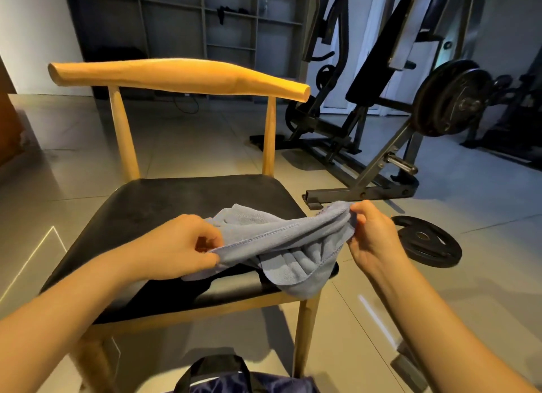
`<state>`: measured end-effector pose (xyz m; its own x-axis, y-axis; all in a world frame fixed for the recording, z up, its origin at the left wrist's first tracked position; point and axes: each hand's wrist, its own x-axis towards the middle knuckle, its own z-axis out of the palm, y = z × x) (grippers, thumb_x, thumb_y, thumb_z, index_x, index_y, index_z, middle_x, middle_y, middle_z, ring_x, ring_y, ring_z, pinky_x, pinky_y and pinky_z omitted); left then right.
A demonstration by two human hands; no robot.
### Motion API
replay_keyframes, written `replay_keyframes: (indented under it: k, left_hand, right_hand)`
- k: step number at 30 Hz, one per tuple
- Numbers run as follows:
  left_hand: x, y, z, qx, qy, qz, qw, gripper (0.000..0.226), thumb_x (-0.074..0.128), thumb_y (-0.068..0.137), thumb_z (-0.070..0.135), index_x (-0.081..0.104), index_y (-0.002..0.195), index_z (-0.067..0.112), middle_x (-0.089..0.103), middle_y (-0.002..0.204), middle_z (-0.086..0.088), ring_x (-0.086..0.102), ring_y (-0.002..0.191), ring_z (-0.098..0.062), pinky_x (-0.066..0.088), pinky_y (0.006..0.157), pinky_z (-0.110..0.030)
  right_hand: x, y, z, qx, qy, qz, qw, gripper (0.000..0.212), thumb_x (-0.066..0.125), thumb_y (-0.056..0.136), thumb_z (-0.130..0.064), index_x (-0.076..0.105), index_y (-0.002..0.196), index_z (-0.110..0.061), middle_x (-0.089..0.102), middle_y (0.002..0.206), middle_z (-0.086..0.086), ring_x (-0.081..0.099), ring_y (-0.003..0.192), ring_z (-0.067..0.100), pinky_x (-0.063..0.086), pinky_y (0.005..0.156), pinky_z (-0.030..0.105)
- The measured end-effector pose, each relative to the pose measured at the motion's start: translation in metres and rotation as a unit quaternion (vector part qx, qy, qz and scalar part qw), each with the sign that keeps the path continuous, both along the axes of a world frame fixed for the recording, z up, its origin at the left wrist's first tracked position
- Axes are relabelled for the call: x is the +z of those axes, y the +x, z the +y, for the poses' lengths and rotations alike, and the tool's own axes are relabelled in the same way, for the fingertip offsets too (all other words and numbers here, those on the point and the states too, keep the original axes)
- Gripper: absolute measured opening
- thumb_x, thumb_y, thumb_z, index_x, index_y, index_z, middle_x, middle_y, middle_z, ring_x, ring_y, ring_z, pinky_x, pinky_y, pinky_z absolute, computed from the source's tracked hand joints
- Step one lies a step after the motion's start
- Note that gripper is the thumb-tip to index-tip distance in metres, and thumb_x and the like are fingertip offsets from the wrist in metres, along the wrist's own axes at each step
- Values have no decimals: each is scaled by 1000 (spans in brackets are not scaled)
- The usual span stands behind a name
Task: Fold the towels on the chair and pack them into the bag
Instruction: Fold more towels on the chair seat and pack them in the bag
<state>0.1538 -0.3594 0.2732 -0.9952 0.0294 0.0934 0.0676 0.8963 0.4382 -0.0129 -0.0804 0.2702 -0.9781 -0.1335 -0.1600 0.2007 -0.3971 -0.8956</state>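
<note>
Hanging between both hands, a grey-blue towel (281,243) is sagging over the front right of the black seat of the chair (164,205), its lower fold drooping past the seat edge. The left hand (179,246) is pinching the stitched hem; the right hand (372,234) is gripping the bunched opposite end. A dark bag (249,382) is sitting on the floor before the chair. A weight plate (425,243) is lying on the tiles to the right, near a gym machine (381,114).

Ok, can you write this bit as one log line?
left hand: pinches towel | right hand: pinches towel | towel: bunched, over chair | bag: by chair
</note>
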Motion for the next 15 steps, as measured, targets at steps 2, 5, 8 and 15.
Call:
replay_keyframes:
  k: [2,5,8,15]
  left_hand:
    - [9,4,-12,-6,31,-38,999,24,69,80,38,70,71,16,59,66,-7,45,59,-6,45,60,-37]
    - [24,6,-21,4,108,-28,994,9,81,88,30,80,81,24,73,74,-3,63,68,-15,53,73,-39]
    - [34,-1,-14,48,247,98,963,6,77,86,20,81,81,22,76,79,-3,70,76,-12,55,73,-29]
    - [26,-61,55,-62,227,110,966,12,70,95,15,78,101,22,75,107,12,67,102,1,53,89,-18]
  right_hand:
    - [-5,0,4,-2,-14,-43,999,7,55,90,-3,61,87,-5,58,86,14,58,84,25,51,87,40]
    - [-8,4,10,1,-17,-73,997,13,54,87,-5,53,74,-8,51,73,9,54,73,24,50,80,41]
    - [-6,12,16,-3,12,-68,998,20,54,86,-6,49,66,-9,44,64,6,46,64,18,43,66,34]
    - [-13,32,23,57,168,88,980,31,45,89,-3,52,59,-9,49,65,9,46,67,21,43,63,33]
